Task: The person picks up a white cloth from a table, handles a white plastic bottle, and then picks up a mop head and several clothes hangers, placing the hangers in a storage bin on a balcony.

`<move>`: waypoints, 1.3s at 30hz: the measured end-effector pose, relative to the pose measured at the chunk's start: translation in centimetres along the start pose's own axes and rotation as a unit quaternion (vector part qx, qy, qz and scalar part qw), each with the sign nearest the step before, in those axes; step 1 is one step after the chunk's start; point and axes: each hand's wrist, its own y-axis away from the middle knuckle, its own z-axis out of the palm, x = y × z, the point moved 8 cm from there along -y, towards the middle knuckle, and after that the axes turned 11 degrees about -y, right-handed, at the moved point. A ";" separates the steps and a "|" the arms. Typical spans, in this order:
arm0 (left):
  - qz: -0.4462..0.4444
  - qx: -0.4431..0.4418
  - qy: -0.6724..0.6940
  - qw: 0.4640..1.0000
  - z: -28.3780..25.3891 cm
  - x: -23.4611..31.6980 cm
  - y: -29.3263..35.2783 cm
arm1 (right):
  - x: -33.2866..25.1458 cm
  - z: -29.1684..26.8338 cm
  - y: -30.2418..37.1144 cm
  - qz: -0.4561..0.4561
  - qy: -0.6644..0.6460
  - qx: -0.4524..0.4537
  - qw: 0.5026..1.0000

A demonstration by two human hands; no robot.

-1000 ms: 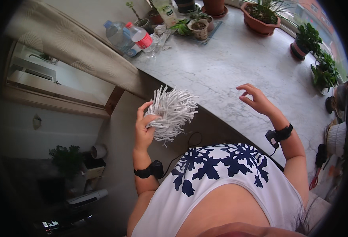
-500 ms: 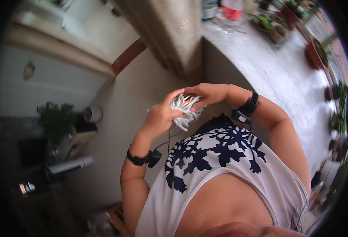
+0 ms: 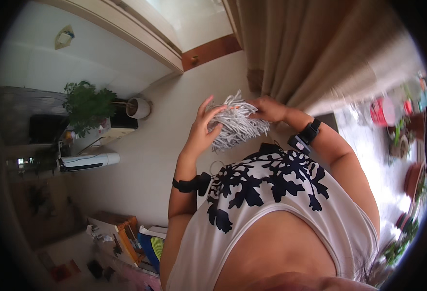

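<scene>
Room: pale floor [image 3: 155,165] fills the middle of the view, with a brown doorway strip [image 3: 211,51] above it and a long beige curtain [image 3: 315,48] hanging at the upper right.
Counter: its light, bright top [image 3: 361,150] runs down the right side; a bottle with a red label [image 3: 383,111] is near the upper edge, close to the curtain, and a reddish-brown plant pot [image 3: 413,179] stands by the right edge.
Mop head: a bundle of grey-white strings [image 3: 240,128], held in the air in front of the chest, over the floor and off the counter's left edge; a small orange spot shows among its upper strands.
Left hand [image 3: 201,128]: thumb and fingers curve round the left side of the mop head, gripping it.
Right hand [image 3: 270,109]: bent fingers touch the upper right side; their tips are partly hidden, so whether they pinch the strands cannot be told.
Wrists: black bands, one on the left [image 3: 191,183], one on the right [image 3: 310,132].
Clothing: white sleeveless top [image 3: 267,182] with dark leaf shapes.
Left side: leafy green plant [image 3: 87,104] near a white round pot [image 3: 138,107].
</scene>
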 end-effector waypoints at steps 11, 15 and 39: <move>-0.208 0.278 0.097 0.933 -12.9 -17.7 1.3 | 14.1 -11.2 -17.6 0.088 -0.284 0.190 0.936; -0.302 0.362 0.091 0.877 -18.4 -24.5 1.0 | 15.9 -16.9 -24.3 0.079 -0.212 0.251 0.941; -0.230 0.355 0.112 0.899 -36.0 -41.8 -39.8 | 21.5 -44.0 -55.6 -0.033 -0.232 0.354 0.905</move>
